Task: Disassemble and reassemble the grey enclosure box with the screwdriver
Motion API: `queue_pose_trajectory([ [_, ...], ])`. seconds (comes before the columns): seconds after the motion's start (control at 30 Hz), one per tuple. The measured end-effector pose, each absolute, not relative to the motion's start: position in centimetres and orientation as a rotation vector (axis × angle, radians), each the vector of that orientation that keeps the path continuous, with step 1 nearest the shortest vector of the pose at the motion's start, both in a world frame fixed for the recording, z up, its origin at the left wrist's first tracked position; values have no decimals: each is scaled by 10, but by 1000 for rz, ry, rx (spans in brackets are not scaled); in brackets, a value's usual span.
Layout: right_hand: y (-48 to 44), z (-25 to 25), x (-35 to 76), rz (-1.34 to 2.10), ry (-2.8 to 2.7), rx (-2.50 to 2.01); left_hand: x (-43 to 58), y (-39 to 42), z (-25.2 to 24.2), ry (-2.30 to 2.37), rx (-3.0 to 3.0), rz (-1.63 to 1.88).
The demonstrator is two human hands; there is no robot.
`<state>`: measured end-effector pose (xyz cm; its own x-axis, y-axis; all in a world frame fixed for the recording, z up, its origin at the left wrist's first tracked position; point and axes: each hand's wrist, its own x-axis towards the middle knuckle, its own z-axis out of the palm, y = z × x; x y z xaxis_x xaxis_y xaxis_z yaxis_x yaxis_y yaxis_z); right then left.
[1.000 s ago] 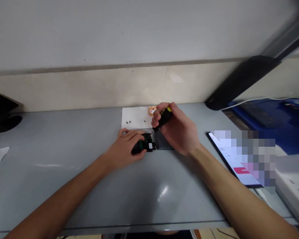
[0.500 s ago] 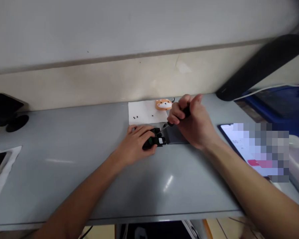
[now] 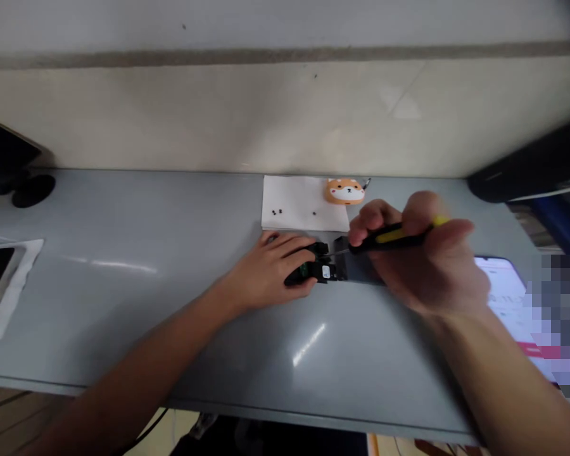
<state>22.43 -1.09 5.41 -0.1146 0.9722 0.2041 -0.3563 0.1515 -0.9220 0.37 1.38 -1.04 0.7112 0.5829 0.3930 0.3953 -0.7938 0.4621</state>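
Observation:
My left hand (image 3: 273, 272) is closed over an opened black device (image 3: 329, 272) on the grey desk, pressing it down. A bit of green circuit board and a small white label show on the device; my fingers cover much of it. A screwdriver (image 3: 394, 238) with a black and yellow handle is gripped in my right hand (image 3: 422, 266). Its thin shaft slants left, and the tip meets the inner part of the device beside my left fingertips; exact contact is too small to tell. A dark flat panel (image 3: 361, 269) lies right of the device, partly under my right hand.
Behind the device lies white paper (image 3: 294, 196) with several tiny dark screws (image 3: 276, 212). An orange dog-face case (image 3: 344, 191) rests on its right corner. A lit tablet or phone (image 3: 508, 278) is at right, and a black stand (image 3: 33, 190) at far left.
My view has shifted, so the desk items appear moved. My right hand has rotated and the screwdriver leans lower, its yellow and black handle now showing. The left hand stays on the device.

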Motion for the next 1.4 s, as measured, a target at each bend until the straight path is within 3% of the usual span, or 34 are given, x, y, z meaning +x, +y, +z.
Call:
queue_pose_trajectory([
  [0.2, -6, 57, 218, 1153, -1137, -761, 2, 13, -11, 765, 2596, 723],
  [0.6, -17, 65, 209, 1403, -979, -638, 4, 10, -4, 833, 2593, 636],
  [0.97, -12, 57, 208, 1187, -1071, -897, 11, 10, -9, 811, 2613, 713],
  [1.4, -3, 78, 156, 1376, -1435, -772, -47, 14, 0, 794, 2597, 627],
])
